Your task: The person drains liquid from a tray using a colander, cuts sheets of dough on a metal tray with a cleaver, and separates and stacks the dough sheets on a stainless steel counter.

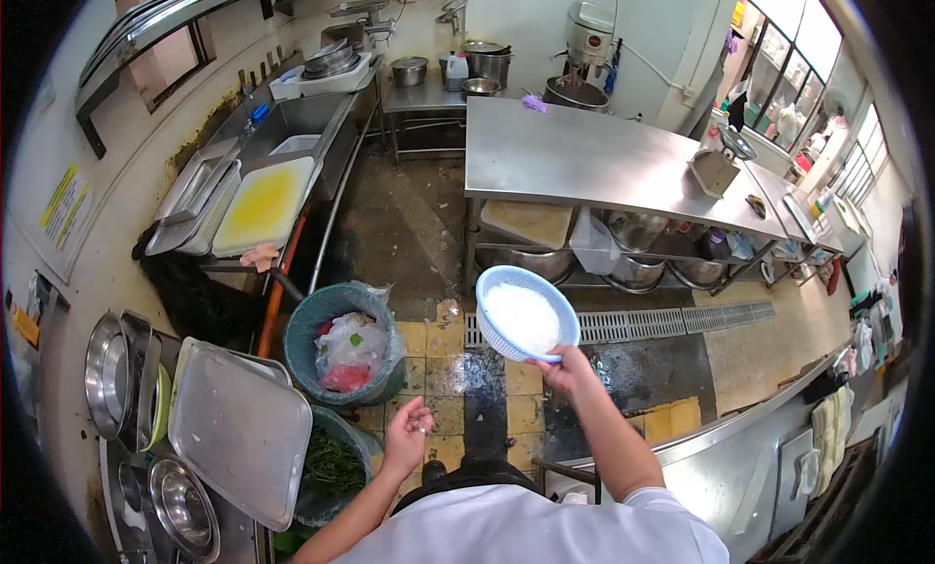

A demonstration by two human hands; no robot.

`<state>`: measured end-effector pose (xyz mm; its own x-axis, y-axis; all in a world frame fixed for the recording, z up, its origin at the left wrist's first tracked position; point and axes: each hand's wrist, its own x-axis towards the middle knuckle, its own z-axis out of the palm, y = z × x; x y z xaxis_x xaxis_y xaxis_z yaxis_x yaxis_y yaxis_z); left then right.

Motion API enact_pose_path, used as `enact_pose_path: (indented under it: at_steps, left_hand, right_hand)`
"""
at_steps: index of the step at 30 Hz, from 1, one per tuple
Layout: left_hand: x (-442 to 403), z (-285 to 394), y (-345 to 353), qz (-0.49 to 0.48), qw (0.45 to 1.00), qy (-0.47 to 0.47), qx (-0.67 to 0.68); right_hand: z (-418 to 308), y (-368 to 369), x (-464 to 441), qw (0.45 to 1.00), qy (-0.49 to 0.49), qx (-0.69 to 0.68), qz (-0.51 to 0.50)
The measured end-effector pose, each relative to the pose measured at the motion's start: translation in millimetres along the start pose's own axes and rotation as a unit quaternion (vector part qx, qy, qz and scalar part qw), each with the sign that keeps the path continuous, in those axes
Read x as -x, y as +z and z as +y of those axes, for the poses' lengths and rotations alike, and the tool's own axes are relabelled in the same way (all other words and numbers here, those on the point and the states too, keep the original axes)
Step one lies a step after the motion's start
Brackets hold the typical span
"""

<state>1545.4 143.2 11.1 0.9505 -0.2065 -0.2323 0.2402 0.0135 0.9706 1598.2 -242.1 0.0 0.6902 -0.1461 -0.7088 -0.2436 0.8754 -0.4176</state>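
Note:
My right hand [557, 367] grips the near rim of a light blue plastic colander [490, 332], held out over the floor. White stuff [524, 317], too fine to make out, covers its bottom. My left hand [407, 435] hangs beside my body with its fingers loosely bent and apart, holding nothing; a ring shows on one finger. Nearest to it are a green bin [310, 389] with plastic bags and scraps, and a second bin [360, 445] with green leafy trimmings below.
A steel table [584, 140] with a scale [716, 169] stands ahead to the right, pots beneath. At left are a sink [326, 126], a yellow-stained white board [263, 206], a large tray [239, 432] and steel bowls [183, 506]. A drain grate [623, 324] crosses the wet floor.

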Motion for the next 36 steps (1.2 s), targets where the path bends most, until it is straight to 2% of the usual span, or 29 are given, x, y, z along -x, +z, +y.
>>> enact_pose_path:
  at_steps: [1,5,9,16,20,24,27,28,31,33,36]
  left_hand:
    - [0.1,-0.1,-0.7,0.0,1.0,0.001,0.002]
    - [0.9,1.2,-1.2,0.001,1.0,-0.003,-0.001]
    - [4.5,2.4,-2.2,0.004,1.0,-0.006,-0.002]
    - [8.5,-1.8,-4.1,0.002,1.0,0.008,0.0]
    - [9.3,0.1,-2.7,-0.007,1.0,0.002,0.001]
    - [5.3,-6.2,-0.6,-0.015,1.0,0.006,0.007]
    - [4.7,-2.3,1.6,-0.017,1.0,0.0,0.01]
    - [4.3,-0.8,2.3,-0.017,1.0,-0.001,0.01]
    - [3.4,-3.5,1.6,-0.007,1.0,-0.001,0.01]
    - [3.6,-2.8,0.9,-0.004,1.0,-0.002,0.011]
    - [5.3,-5.3,-1.0,-0.004,1.0,0.0,0.0]
  right_hand:
    - [11.8,-9.5,-14.7,1.0,0.013,-0.02,-0.021]
    - [51.6,9.4,-14.2,0.997,-0.052,-0.042,-0.044]
    - [49.8,29.7,-6.7,0.983,-0.139,-0.019,-0.117]
    - [-3.4,52.4,22.6,0.945,-0.313,0.087,-0.043]
    - [-40.5,64.3,64.3,0.921,-0.344,0.184,-0.016]
    - [-71.7,72.3,84.2,0.927,-0.253,0.277,0.027]
    - [-77.4,58.2,66.3,0.948,-0.172,0.267,0.034]
    - [-78.0,39.8,43.3,0.967,-0.103,0.231,0.039]
    - [-45.9,16.1,27.3,0.998,-0.01,0.067,0.019]
    - [-20.5,-7.6,-0.4,1.0,0.011,0.029,0.002]
    - [22.7,-25.1,-20.5,0.998,-0.015,-0.016,-0.055]
